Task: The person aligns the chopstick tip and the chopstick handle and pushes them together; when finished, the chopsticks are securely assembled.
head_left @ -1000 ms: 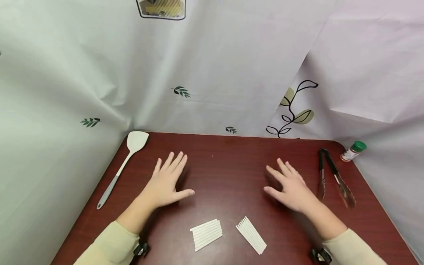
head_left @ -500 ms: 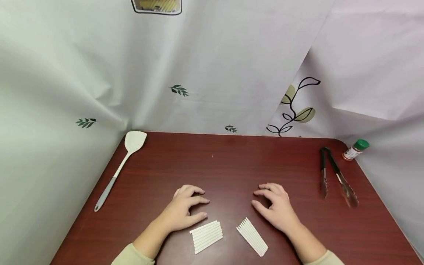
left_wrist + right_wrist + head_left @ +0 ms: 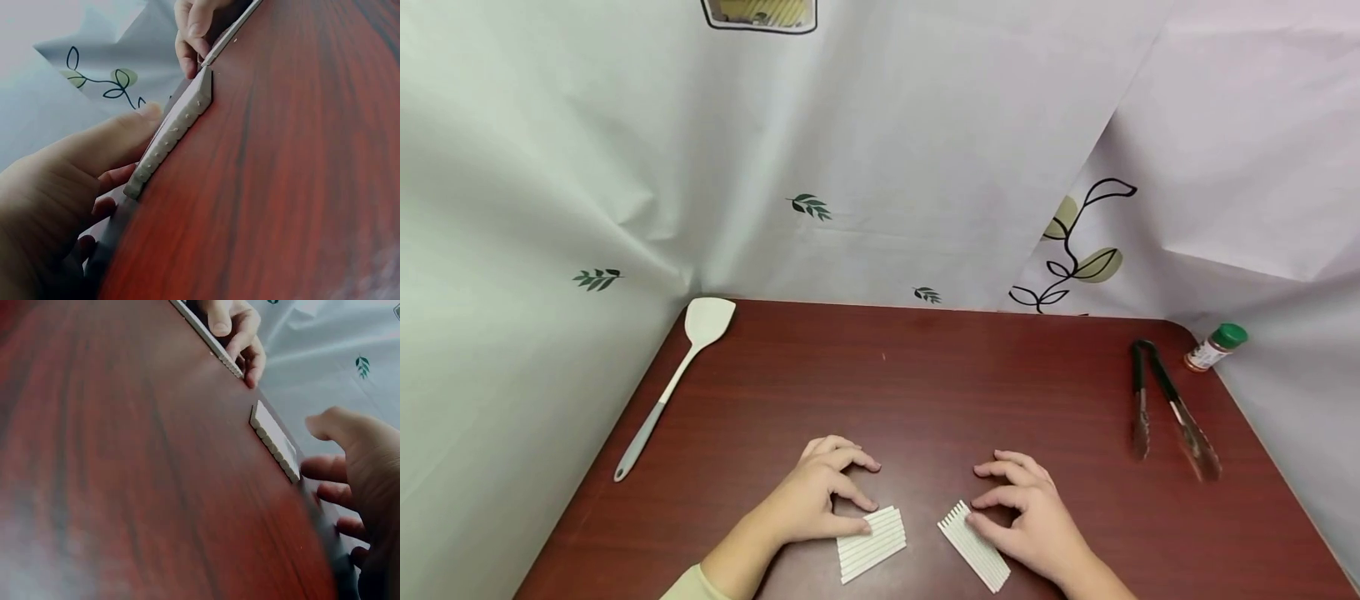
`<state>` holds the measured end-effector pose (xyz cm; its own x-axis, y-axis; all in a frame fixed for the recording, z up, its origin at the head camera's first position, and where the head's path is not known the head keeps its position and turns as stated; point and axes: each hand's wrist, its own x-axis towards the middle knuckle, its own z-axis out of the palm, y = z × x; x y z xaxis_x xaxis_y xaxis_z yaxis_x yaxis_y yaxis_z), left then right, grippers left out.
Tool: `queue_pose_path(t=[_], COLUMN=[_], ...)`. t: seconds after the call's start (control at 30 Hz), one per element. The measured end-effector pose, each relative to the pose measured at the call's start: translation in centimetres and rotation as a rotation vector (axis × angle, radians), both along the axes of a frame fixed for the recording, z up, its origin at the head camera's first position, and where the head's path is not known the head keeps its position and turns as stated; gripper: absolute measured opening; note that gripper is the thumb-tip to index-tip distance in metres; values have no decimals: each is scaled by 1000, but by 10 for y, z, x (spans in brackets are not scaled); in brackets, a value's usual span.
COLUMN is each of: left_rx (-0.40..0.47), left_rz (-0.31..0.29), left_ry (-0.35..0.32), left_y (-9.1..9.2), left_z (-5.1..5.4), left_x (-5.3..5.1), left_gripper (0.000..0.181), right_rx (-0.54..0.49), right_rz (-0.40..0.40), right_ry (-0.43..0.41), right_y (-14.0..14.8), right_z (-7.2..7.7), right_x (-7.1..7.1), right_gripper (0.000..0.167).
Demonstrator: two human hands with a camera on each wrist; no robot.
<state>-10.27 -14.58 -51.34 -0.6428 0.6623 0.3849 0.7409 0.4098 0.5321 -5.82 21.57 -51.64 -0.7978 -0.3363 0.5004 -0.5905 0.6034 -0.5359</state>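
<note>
Two flat rows of short white sticks lie on the dark red table. Over the far edge of the left row (image 3: pixel 872 546) is my left hand (image 3: pixel 816 496); its thumb reaches above the row and the fingers are loosely bent beyond it. In the left wrist view the thumb is close beside the row (image 3: pixel 172 134); whether it touches is unclear. My right hand (image 3: pixel 1030 517) hovers by the right row (image 3: pixel 973 550), its thumb over the upper end. The right wrist view shows that thumb apart from the row (image 3: pixel 275 440), fingers spread behind. Neither hand grips anything.
A white spatula (image 3: pixel 677 375) with a grey handle lies along the table's left side. Black-handled metal tongs (image 3: pixel 1180 408) lie spread at the right. A green-capped spice jar (image 3: pixel 1213 348) is by the back right corner. White patterned cloth (image 3: pixel 910 150) hangs behind the table (image 3: pixel 880 392).
Both hands, first spread wide over the table's middle, have come inward and nearer to the person, their fingers bending, until they reached the two rows. The sticks have stayed in place.
</note>
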Motion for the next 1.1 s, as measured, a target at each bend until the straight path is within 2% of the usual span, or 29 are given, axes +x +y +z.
queue_pose_path(t=[0.1, 0.2, 0.43, 0.67, 0.8, 0.93, 1.03, 1.1], left_rx=[-5, -19, -66, -57, -29, 42, 122, 151], left_rz=[-8, 4, 49, 69, 82, 100, 117, 134], left_ry=[-8, -38, -175, -249, -244, -215, -131, -33], left_y=[1, 1, 4, 8, 10, 12, 13, 14], left_z=[1, 2, 5, 8, 7, 2, -3, -5], left_x=[1, 2, 6, 8, 8, 6, 3, 1], left_gripper=[24, 26, 29, 28, 28, 29, 26, 23], right_rx=[7, 9, 5, 9, -4, -46, -84, -103], right_rz=[59, 84, 56, 44, 26, 5, -52, -109], right_ry=[0, -6, -83, -151, -167, -123, -42, 10], right_y=[0, 0, -4, -9, -11, -12, -14, -15], right_z=[-1, -2, -1, 1, 2, 2, 1, 0], right_x=[3, 3, 6, 8, 7, 3, -2, -7], right_gripper=[34, 36, 41, 44, 41, 26, 15, 12])
